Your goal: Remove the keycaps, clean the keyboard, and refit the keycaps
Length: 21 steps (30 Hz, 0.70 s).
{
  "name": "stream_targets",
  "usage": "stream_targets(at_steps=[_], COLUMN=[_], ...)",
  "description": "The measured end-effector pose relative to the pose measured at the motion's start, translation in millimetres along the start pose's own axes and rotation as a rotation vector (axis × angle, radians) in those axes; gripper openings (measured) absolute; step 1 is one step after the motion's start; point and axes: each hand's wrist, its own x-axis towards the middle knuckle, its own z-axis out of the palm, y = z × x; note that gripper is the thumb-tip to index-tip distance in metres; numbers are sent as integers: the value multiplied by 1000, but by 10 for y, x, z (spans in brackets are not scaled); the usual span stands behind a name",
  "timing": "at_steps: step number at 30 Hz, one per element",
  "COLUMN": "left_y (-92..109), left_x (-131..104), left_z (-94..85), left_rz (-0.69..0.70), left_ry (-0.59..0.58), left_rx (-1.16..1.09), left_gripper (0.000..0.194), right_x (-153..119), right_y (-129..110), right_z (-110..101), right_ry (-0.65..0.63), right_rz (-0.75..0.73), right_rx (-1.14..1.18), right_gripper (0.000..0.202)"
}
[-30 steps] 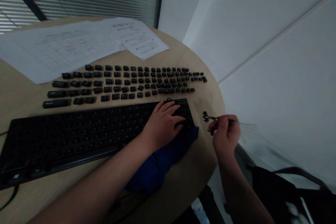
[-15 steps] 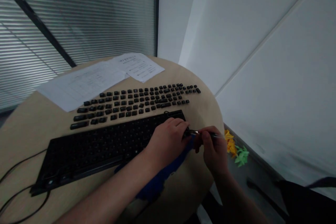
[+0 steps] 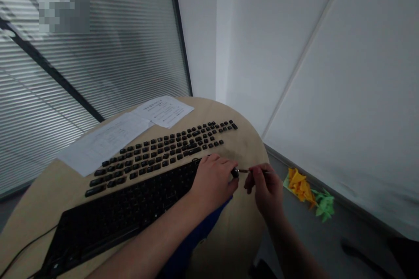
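Observation:
My left hand [image 3: 214, 176] lies over the right end of a black keyboard [image 3: 121, 200] with its keycaps off. Its fingers are closed around a small glossy black piece [image 3: 235, 172] that pokes out past the fingertips; its kind is not clear. My right hand [image 3: 264, 185] pinches a thin tool with a slim metal shaft [image 3: 242, 171]. The shaft's tip points left and appears to meet the black piece. Under my left forearm, partly hidden, is a blue cloth [image 3: 201, 233].
Loose black keycaps [image 3: 165, 156] lie in rows behind the keyboard. Printed papers [image 3: 168, 112] rest at the back of the round wooden table [image 3: 244, 139]. A cable [image 3: 28, 244] trails at left. Orange paper [image 3: 299, 185] and green paper [image 3: 324, 205] sit on the floor by the wall.
The view has turned, so the table and keycaps sit lower and further left. The black piece and the tool's shaft now show more plainly between my hands; both hands keep their holds.

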Motion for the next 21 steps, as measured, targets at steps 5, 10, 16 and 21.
stream_targets(at_steps=[5,10,16,21], left_y=[-191,-458,-593,-680], left_x=[312,759,1181,1285], left_z=[124,228,500,677], left_rz=[-21,-197,-187,-146], left_ry=[-61,14,64,11], left_rx=[160,130,134,162], left_gripper=[26,32,25,19], right_x=[33,106,161,191], right_y=[157,470,478,471], right_z=[-83,-81,-73,-85], right_ry=[-22,259,303,328], right_rz=[-330,-145,-54,-3], right_rx=[-284,7,206,254], right_gripper=[11,23,28,30])
